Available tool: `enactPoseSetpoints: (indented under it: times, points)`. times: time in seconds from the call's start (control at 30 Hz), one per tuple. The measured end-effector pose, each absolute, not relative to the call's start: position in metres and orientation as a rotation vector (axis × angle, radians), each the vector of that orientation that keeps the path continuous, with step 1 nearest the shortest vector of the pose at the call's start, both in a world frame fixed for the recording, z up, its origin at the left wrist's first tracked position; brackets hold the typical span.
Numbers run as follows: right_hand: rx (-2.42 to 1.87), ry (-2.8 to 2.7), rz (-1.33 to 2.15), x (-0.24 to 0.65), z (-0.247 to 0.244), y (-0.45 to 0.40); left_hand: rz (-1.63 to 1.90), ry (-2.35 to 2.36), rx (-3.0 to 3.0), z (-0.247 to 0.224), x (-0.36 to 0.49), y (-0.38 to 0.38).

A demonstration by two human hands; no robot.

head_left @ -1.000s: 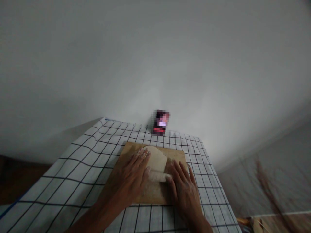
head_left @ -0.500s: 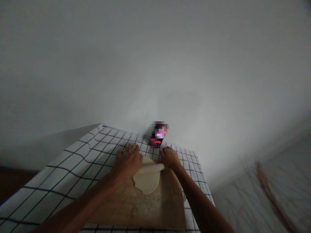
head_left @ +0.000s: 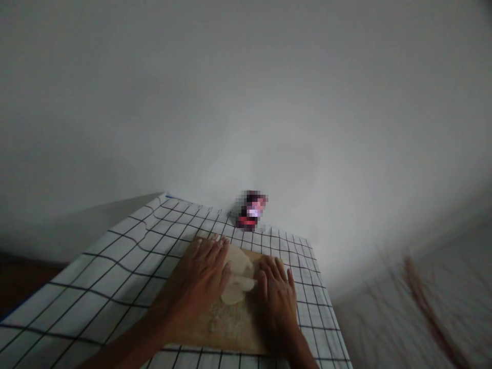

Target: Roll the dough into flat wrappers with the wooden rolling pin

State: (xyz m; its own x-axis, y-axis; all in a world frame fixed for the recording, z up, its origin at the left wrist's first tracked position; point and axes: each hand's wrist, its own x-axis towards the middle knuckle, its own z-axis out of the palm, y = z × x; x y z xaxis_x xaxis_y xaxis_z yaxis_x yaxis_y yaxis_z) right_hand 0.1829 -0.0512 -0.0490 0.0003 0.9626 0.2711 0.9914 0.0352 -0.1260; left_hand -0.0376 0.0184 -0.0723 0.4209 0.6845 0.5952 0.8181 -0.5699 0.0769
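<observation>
A pale rolling pin (head_left: 246, 283) lies across a flattened sheet of dough (head_left: 238, 260) on a wooden board (head_left: 219, 328). My left hand (head_left: 203, 271) rests over the pin's left end, its fingers stretched forward and the thumb beside the dough. Over the right end lies my right hand (head_left: 277, 292), palm down with its fingers extended. Both hands cover the ends of the pin, so only its middle shows. White flour marks the near part of the board.
A white tablecloth with dark grid lines (head_left: 126, 261) covers the table under the board. At the back, a phone (head_left: 250, 211) with a blurred screen leans against the plain wall (head_left: 246, 102). Reddish-brown twigs (head_left: 426, 302) stand at the right.
Both hands and the rolling pin have come back toward me over the dough. More dough shows beyond the pin, and the fingers lie flatter.
</observation>
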Motion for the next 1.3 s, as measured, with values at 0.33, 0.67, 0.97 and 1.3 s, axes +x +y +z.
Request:
enactPoseSetpoints:
  times: [0.33,0.67,0.97,1.3]
  points:
    - [-1.914,-2.155,-0.148,0.188,-0.039,-0.054,-0.815,-1.294,-2.564,-0.082,-0.047,0.001]
    - [-2.184,-2.189,0.104,0.19,-0.025,0.084,-0.743,-1.724,-2.404,-0.047,-0.038,0.087]
    - [-2.149,-2.111,-0.072,0.187,-0.029,0.056,-0.751,-1.586,-2.444,-0.062,-0.036,0.092]
    - [-1.926,-2.049,-0.184,0.173,-0.05,-0.068,-0.859,-1.212,-2.501,-0.083,-0.057,0.009]
